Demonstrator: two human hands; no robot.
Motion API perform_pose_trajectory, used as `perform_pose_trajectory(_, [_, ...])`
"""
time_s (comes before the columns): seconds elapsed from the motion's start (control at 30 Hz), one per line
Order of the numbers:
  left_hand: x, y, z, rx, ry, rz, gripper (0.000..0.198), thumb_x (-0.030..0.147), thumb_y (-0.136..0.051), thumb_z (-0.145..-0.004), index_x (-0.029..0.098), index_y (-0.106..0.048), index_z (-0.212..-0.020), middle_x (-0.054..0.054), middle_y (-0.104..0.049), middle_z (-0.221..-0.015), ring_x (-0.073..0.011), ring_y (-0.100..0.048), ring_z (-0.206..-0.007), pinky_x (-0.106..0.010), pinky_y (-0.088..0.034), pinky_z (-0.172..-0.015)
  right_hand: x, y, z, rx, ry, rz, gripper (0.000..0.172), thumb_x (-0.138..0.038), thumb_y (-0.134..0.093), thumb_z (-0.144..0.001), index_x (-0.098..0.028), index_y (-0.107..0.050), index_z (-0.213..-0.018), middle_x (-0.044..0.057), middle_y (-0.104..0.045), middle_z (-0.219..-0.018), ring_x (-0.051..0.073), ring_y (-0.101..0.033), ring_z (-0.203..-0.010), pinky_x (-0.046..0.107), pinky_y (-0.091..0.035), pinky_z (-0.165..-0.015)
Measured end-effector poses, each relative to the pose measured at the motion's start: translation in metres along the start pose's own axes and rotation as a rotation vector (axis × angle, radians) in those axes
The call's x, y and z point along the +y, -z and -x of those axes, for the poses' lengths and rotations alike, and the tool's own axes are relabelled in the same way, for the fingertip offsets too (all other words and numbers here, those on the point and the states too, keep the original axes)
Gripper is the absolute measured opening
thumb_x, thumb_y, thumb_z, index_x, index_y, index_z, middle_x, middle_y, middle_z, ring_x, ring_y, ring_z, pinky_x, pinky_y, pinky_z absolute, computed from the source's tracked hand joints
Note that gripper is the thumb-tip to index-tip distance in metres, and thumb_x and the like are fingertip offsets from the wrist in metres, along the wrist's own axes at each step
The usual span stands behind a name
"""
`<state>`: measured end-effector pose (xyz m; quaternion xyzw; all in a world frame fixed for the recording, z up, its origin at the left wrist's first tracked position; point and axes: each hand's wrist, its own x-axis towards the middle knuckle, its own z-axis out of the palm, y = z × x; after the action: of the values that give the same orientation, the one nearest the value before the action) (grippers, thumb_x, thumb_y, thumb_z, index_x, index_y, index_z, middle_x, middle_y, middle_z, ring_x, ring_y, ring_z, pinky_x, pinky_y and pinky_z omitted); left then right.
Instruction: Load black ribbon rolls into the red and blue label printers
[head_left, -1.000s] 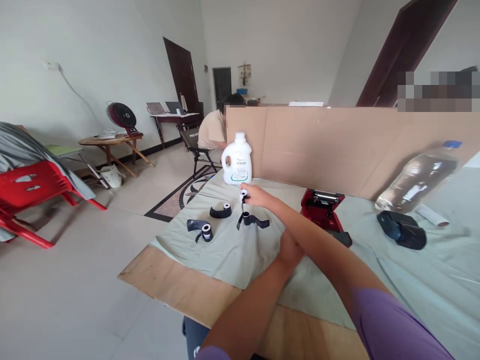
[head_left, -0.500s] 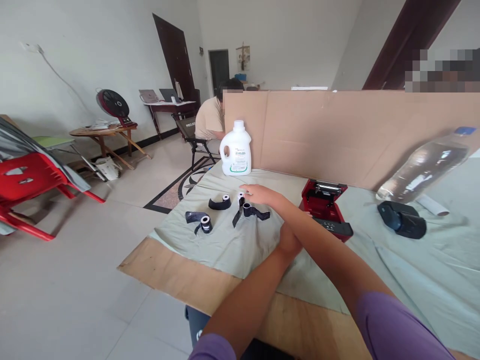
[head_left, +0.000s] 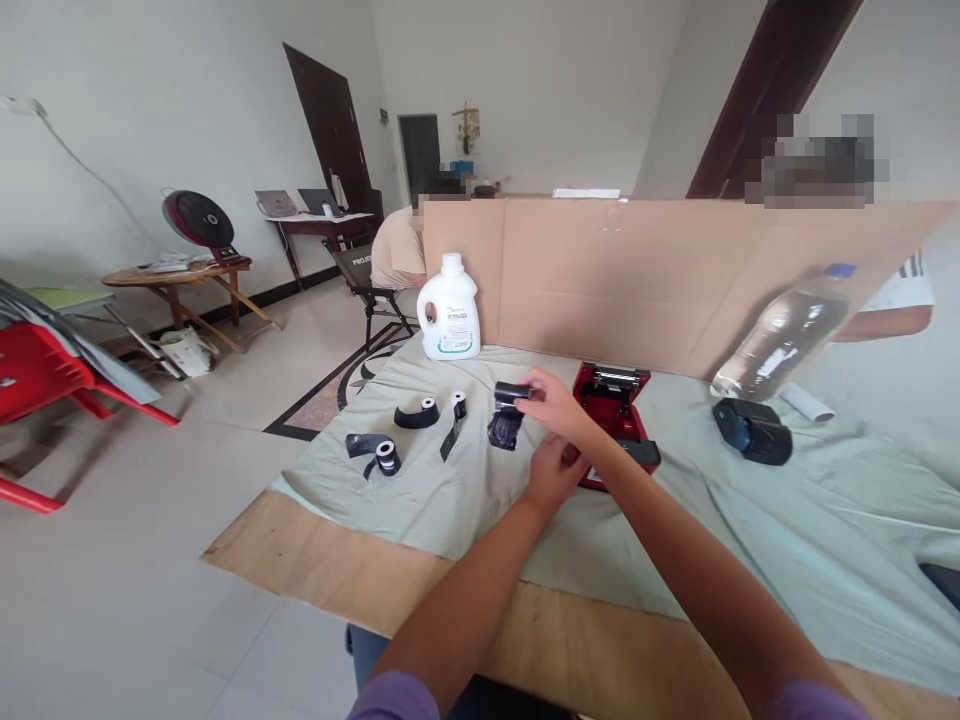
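Note:
My right hand (head_left: pixel 559 405) pinches a black roll of ribbon-like paper (head_left: pixel 513 393) by its right end, above the cloth. A loose strip hangs from the roll. Below it, my left hand (head_left: pixel 553 472) is curled at the left side of a small red printer (head_left: pixel 636 418), its fingertips partly hidden. The printer's lid stands up and its inside is partly covered by my right forearm. Left of my hands, another black roll (head_left: pixel 459 403) stands with its strip trailing towards me. Two more are a roll (head_left: pixel 429 408) and a nearer roll (head_left: pixel 386 458), each partly unwound.
A white jug (head_left: pixel 451 315) stands at the back before a cardboard panel (head_left: pixel 585 280). To the right are a large clear bottle (head_left: pixel 784 335), a black device (head_left: pixel 752 430) and a white tube (head_left: pixel 808 403). Two people are beyond the panel. The table's wooden edge (head_left: pixel 337 545) shows in front.
My right hand has taken hold of one black roll, lifted it off the cloth and drawn it right, towards the printer. My left hand stays at the printer's side. The view has shifted rightward.

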<state>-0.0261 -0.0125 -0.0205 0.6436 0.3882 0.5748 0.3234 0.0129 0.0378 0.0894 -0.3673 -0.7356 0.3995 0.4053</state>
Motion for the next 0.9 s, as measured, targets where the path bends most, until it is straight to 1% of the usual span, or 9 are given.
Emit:
perform_pose_trajectory(0.1, [0.0,-0.002,0.0,0.026,-0.013,-0.043,0.025,0.034,-0.064,-0.088,0.022,-0.067,-0.11,-0.006,-0.069,-0.103,-0.0211,-0.065,-0.091,-0.035,-0.053,-0.083,-0.004,0.051,0.033,0.134,-0.102,-0.175,0.03,-0.037,-0.068,-0.075,-0.022,-0.058,-0.099,-0.003,-0.062,-0.077,0.009,-0.047,-0.051,0.024,-0.039,-0.049])
perform_pose_trajectory(0.17, [0.0,-0.003,0.001,0.03,-0.013,-0.053,0.026,0.035,-0.062,-0.09,0.022,-0.066,-0.112,-0.006,-0.069,-0.104,-0.021,-0.064,-0.093,-0.035,-0.053,-0.084,-0.002,0.085,0.052,0.172,-0.101,-0.162,0.034,-0.041,-0.069,-0.077,-0.022,-0.061,-0.103,0.0,-0.066,-0.083,0.012,-0.055,-0.058,0.026,-0.045,-0.053])
perform_pose_trajectory(0.27, [0.001,-0.003,0.003,0.014,-0.032,-0.075,0.025,0.034,-0.058,-0.093,0.022,-0.065,-0.113,-0.008,-0.067,-0.112,-0.0215,-0.063,-0.099,-0.036,-0.052,-0.086,0.006,0.131,0.071,0.185,-0.104,0.089,0.029,-0.042,-0.066,-0.081,-0.022,-0.063,-0.102,0.004,-0.07,-0.093,0.02,-0.064,-0.078,0.033,-0.052,-0.069])
perform_pose_trajectory(0.37, [0.005,-0.003,0.006,0.007,-0.084,-0.119,0.033,0.033,-0.057,-0.094,0.023,-0.058,-0.125,-0.01,-0.062,-0.127,-0.0227,-0.059,-0.112,-0.038,-0.05,-0.094,0.02,0.157,0.08,0.104,-0.196,0.411,0.017,-0.035,-0.057,-0.087,-0.023,-0.065,-0.096,0.005,-0.07,-0.089,0.022,-0.064,-0.08,0.036,-0.051,-0.075])
perform_pose_trajectory(0.43, [0.008,-0.003,0.008,0.01,-0.147,-0.207,0.043,0.034,-0.06,-0.092,0.023,-0.053,-0.133,-0.011,-0.058,-0.133,-0.0246,-0.055,-0.121,-0.042,-0.047,-0.101,0.029,0.163,0.082,0.022,-0.255,0.578,0.016,-0.029,-0.052,-0.089,-0.023,-0.065,-0.097,0.006,-0.07,-0.089,0.024,-0.063,-0.085,0.037,-0.049,-0.078])
perform_pose_trajectory(0.5, [0.011,-0.003,0.01,0.01,-0.24,-0.328,0.048,0.035,-0.063,-0.09,0.023,-0.052,-0.135,-0.012,-0.054,-0.139,-0.0262,-0.05,-0.127,-0.045,-0.043,-0.106,0.038,0.161,0.082,-0.033,-0.261,0.723,0.02,-0.026,-0.051,-0.091,-0.023,-0.065,-0.105,0.007,-0.07,-0.091,0.027,-0.059,-0.097,0.038,-0.047,-0.085])
perform_pose_trajectory(0.6, [0.014,-0.004,0.011,-0.024,-0.363,-0.5,0.04,0.03,-0.063,-0.09,0.026,-0.059,-0.129,-0.01,-0.051,-0.144,-0.0261,-0.047,-0.127,-0.047,-0.04,-0.108,0.048,0.151,0.077,-0.071,-0.235,0.883,0.024,-0.027,-0.049,-0.095,-0.024,-0.062,-0.115,0.008,-0.07,-0.1,0.03,-0.052,-0.107,0.041,-0.042,-0.091])
perform_pose_trajectory(0.77, [0.018,-0.006,0.012,-0.062,-0.432,-0.641,0.035,0.025,-0.062,-0.089,0.026,-0.065,-0.124,-0.007,-0.052,-0.143,-0.0269,-0.046,-0.126,-0.047,-0.04,-0.109,0.054,0.136,0.068,-0.057,-0.273,0.961,0.026,-0.03,-0.045,-0.098,-0.023,-0.06,-0.118,0.012,-0.069,-0.105,0.034,-0.046,-0.112,0.043,-0.037,-0.092])
perform_pose_trajectory(0.9, [0.02,-0.006,0.013,-0.069,-0.434,-0.681,0.034,0.026,-0.062,-0.088,0.024,-0.065,-0.122,-0.007,-0.057,-0.139,-0.0277,-0.047,-0.125,-0.046,-0.041,-0.107,0.057,0.133,0.063,-0.009,-0.326,0.935,0.023,-0.027,-0.052,-0.093,-0.022,-0.063,-0.113,0.013,-0.07,-0.103,0.036,-0.044,-0.114,0.043,-0.036,-0.09])
